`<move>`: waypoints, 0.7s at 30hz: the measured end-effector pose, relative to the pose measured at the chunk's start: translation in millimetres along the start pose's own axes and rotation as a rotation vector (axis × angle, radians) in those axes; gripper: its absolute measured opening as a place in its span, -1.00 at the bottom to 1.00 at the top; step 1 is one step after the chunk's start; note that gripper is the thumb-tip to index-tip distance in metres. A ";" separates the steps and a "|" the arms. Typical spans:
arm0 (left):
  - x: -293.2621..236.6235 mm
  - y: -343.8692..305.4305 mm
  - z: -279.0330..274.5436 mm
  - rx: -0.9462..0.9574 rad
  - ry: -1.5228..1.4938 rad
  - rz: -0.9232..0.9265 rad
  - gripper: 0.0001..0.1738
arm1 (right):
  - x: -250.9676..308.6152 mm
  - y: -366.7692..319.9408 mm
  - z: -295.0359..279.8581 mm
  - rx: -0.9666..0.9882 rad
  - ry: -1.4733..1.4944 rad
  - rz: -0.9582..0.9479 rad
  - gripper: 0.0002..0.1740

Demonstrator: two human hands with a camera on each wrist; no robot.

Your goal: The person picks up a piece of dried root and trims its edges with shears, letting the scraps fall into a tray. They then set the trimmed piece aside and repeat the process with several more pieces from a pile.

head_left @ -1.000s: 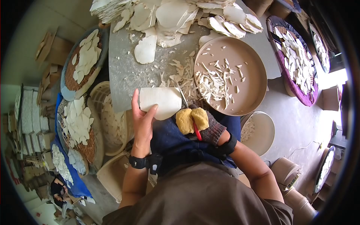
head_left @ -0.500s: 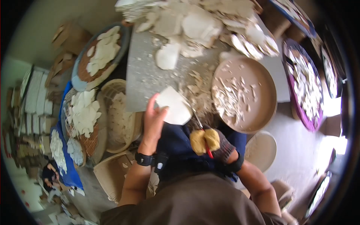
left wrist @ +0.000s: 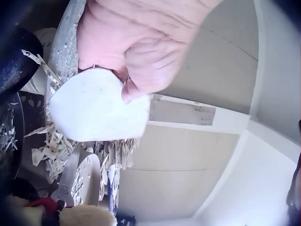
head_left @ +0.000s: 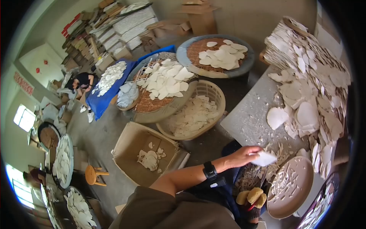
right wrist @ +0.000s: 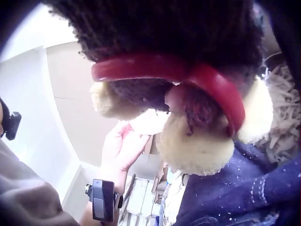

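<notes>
My bare left hand (head_left: pixel 243 156) pinches a flat white slice (left wrist: pixel 99 106) between thumb and fingers. The slice has trimmed, angular edges. My right hand (head_left: pixel 249 214) wears a dark knitted glove and grips scissors, their red handle loops (right wrist: pixel 141 67) round its fingers. Yellow foam pads (head_left: pixel 253 195) cover parts of those gloved fingers. In the left wrist view the scissor blades (left wrist: pixel 70 170) point up below the slice, apart from it. Close to the right hand, a round brown tray (head_left: pixel 305 168) holds thin white offcuts (head_left: pixel 281 183).
Stacked white slices (head_left: pixel 305 91) cover the back of the grey table (head_left: pixel 248 114). Left of it stand a plastic basket (head_left: pixel 219 99) of pieces, a cardboard box (head_left: pixel 126 152) and round woven trays (head_left: pixel 190 53) of slices. A wooden stool (head_left: pixel 90 174) and a seated person (head_left: pixel 82 82) are farther off.
The head view has swung left, bringing more of the room in. My left hand has tilted the slice and carried it off the scissor blades; the right hand keeps its grip on the scissors.
</notes>
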State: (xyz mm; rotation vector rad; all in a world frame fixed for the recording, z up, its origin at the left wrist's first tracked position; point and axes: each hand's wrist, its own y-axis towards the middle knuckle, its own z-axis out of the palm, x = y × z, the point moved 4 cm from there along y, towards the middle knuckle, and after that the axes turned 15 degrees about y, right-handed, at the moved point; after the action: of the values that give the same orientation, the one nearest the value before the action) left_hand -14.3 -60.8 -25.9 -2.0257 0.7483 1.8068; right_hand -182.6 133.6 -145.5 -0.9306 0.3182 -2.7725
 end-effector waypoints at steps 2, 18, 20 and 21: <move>-13.6 -3.1 -6.5 -0.090 0.280 0.245 -0.86 | -0.2 -5.2 9.5 0.011 0.263 0.117 -0.75; -20.5 -5.8 -19.5 -0.153 0.018 -0.086 -0.54 | 26.4 -9.1 38.2 -0.023 -0.166 -0.079 -0.87; -26.7 -7.4 -13.8 -0.129 -0.094 -0.174 -0.43 | 39.9 -8.0 57.8 -0.056 -0.374 -0.125 -0.82; -23.3 -7.4 -12.0 -0.094 -0.083 -0.197 -0.43 | 46.7 -7.6 67.6 -0.077 -0.477 -0.147 -0.78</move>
State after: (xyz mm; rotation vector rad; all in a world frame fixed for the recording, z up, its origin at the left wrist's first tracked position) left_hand -1.7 -57.7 -2.1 -1.9902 0.4320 1.8286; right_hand -178.7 119.6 -64.3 -1.6460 0.2859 -2.5608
